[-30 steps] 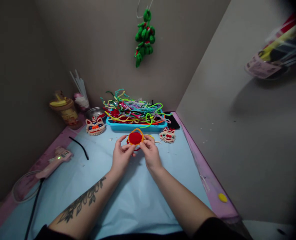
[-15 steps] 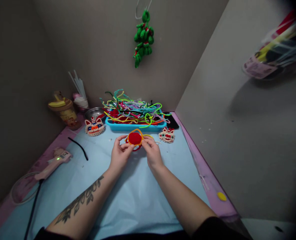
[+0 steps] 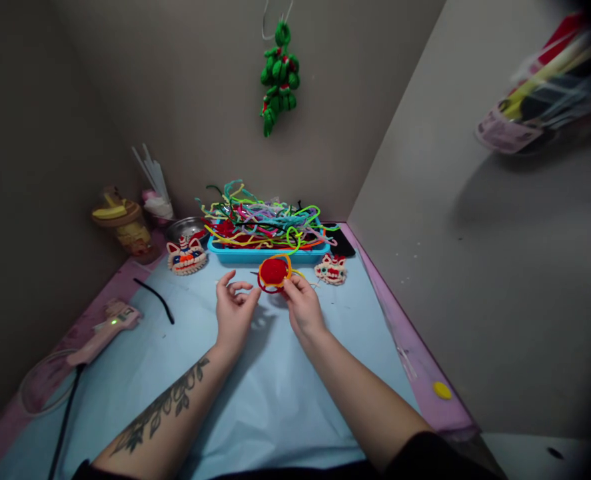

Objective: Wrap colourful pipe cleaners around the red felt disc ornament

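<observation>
My right hand (image 3: 302,303) pinches the right edge of a round red piece (image 3: 274,271) with an orange rim, which looks made of pipe cleaners. An orange loop stands out at its top, and a dark red strand curves below it. My left hand (image 3: 236,303) is just left of the piece, its fingers apart and curled, with nothing seen in them. Behind them stands a blue tray (image 3: 270,256) heaped with many-coloured pipe cleaners (image 3: 275,223). A lion-like face (image 3: 187,256) of pipe cleaners lies to the left, and a smaller one (image 3: 332,269) lies to the right.
On the left lie a pink glue gun (image 3: 105,333) with a green light and a black strip (image 3: 154,300). A metal bowl (image 3: 188,229) and a brown cup (image 3: 130,233) stand behind. A dark flat object (image 3: 339,241) sits beside the tray; a yellow disc (image 3: 442,390) lies right.
My left hand has let go of the red piece and drawn back to the left, its fingers opening. The piece stays in my right hand, turned slightly.
</observation>
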`<state>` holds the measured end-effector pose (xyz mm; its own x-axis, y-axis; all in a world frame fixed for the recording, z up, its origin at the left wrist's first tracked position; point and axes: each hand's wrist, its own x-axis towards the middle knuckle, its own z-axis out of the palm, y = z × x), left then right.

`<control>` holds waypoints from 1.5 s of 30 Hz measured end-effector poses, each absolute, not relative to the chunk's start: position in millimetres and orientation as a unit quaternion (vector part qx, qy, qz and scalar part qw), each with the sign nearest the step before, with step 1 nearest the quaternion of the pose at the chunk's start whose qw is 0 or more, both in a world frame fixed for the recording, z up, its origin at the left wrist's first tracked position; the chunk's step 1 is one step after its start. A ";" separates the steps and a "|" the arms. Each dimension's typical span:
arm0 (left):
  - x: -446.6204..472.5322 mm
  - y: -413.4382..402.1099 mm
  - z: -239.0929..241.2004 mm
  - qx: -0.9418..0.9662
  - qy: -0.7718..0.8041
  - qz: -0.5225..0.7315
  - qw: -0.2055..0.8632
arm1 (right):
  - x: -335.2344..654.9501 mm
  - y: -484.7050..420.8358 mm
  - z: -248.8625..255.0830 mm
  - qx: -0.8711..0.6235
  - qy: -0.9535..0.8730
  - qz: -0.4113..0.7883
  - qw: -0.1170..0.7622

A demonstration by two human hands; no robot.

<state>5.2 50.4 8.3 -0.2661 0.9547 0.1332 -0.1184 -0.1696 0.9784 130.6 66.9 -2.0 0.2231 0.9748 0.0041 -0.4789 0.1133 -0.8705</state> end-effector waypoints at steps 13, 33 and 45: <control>13.4 45.8 12.8 0.389 0.473 0.602 0.513 | 111.9 56.5 -14.6 -0.420 -0.371 0.517 0.647; 13.2 46.5 11.7 0.424 0.470 0.561 0.533 | 127.1 63.3 -12.8 -0.477 -0.475 0.396 0.625; 13.1 42.6 12.9 0.472 0.473 0.561 0.489 | 137.6 50.2 0.4 -0.519 -0.705 0.015 0.483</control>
<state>13.1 42.6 12.9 -0.0765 0.9948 0.0674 -0.1024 -0.0751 0.9919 137.6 50.2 0.4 0.0050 0.7465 0.6654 0.7181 0.4604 -0.5219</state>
